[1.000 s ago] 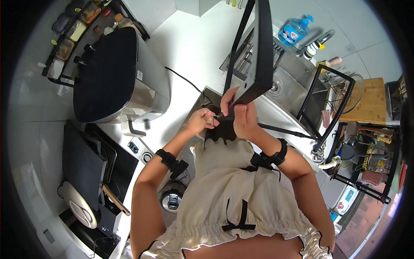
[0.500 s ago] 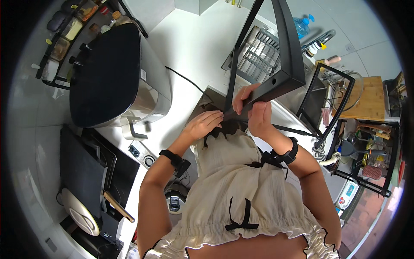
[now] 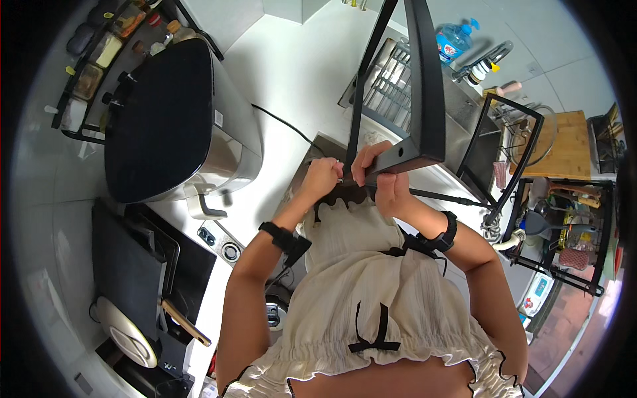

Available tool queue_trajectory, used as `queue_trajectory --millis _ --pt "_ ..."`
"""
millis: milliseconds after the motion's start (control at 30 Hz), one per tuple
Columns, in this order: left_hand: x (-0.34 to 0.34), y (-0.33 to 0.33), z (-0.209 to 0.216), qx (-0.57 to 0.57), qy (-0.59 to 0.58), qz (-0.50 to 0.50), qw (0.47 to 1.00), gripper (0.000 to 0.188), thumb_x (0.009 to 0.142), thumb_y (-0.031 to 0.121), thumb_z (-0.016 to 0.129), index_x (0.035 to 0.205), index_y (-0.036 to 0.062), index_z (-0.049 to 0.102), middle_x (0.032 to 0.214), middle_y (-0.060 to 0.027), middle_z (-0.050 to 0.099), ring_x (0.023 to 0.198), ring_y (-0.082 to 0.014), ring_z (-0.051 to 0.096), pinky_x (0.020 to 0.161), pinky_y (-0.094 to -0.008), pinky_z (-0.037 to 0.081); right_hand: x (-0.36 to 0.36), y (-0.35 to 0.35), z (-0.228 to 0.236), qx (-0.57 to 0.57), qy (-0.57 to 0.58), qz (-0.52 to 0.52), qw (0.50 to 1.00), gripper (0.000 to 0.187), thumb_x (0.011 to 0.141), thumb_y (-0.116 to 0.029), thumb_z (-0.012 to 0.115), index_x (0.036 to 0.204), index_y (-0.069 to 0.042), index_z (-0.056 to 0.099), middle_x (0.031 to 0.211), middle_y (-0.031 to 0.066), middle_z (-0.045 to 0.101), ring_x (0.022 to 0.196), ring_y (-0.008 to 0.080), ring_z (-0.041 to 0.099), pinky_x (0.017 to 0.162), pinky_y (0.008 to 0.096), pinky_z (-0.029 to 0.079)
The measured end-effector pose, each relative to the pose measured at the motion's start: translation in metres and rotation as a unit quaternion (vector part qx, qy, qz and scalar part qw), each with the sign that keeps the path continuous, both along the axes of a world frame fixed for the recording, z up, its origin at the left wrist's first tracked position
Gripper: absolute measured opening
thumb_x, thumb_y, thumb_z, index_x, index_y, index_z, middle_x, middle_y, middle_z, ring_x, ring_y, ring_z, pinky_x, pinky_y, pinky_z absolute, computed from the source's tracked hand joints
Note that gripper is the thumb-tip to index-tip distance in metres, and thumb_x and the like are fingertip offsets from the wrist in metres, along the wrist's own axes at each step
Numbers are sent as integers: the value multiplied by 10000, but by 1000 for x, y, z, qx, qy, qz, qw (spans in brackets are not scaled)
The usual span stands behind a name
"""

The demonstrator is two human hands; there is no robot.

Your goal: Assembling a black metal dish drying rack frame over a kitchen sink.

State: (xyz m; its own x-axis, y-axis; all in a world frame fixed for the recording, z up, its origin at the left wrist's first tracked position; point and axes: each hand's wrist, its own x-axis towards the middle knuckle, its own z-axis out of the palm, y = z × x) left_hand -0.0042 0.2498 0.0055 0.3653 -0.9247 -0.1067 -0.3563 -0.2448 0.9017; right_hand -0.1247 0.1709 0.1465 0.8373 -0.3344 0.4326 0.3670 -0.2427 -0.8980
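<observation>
A black frame with wide, flat bars (image 3: 413, 147) rises in front of me, a thinner black bar (image 3: 358, 93) joined to it on the left. My right hand (image 3: 391, 190) is wrapped round its near end, fingers on the far side and thumb underneath. My left hand (image 3: 321, 178) is closed at the left end of this bar. A small shiny bit shows at its fingertips, too small to name. Below the hands lies a dark, glossy panel (image 3: 312, 151) at the counter's edge, partly hidden by my left hand.
An air fryer with a black top (image 3: 162, 123) stands on the white counter (image 3: 292, 66) to the left, near a phone (image 3: 221, 240). A sink with a slatted rack (image 3: 391, 86) and a blue soap bottle (image 3: 454, 43) are beyond. Another black frame (image 3: 507, 159) stands right.
My left hand has gone from lying flat on the joint to a closed pinch there. The frame's near end has shifted left and down with my right hand still on it.
</observation>
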Motion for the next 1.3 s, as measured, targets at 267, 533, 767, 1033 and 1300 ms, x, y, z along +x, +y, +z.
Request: queue_trajectory --millis 267,533,767,1033,1300 --pt "31 -15 -92 423 675 -16 604 268 908 171 413 669 65 473 525 56 387 404 -46 398 376 -183 306 -4 1 -19 -23 29 11 999 401 943 -432 352 972 -31 358 756 89 465 648 134 428 626 266 373" --pt "8 15 -93 101 139 -35 985 330 928 289 442 833 -6 554 676 -58 594 623 -145 556 576 -275 450 4 1 2 7 6 1 1000 425 950 -442 317 966 -21 378 734 89 475 631 132 435 622 273 386" --pt "-11 33 -19 -5 168 2 986 158 915 156 483 910 3 520 699 -59 599 609 -123 577 570 -259 454 4 -4 0 46 -13 -10 999 343 941 -380 398 926 -38 425 737 32 462 644 103 425 607 248 378" --pt "-1 14 -3 154 500 135 842 152 864 51 465 1011 21 488 662 -28 545 540 -93 544 416 -202 382 3 -4 -4 31 -12 -1 999 319 947 -351 395 980 -35 431 743 29 467 651 101 417 609 247 373" --pt "9 10 -10 180 589 137 776 137 850 56 442 950 60 536 660 -15 527 530 -109 521 401 -204 358 3 -6 4 12 24 7 1000 515 923 -517 335 955 -12 428 776 58 497 678 120 460 653 264 395"
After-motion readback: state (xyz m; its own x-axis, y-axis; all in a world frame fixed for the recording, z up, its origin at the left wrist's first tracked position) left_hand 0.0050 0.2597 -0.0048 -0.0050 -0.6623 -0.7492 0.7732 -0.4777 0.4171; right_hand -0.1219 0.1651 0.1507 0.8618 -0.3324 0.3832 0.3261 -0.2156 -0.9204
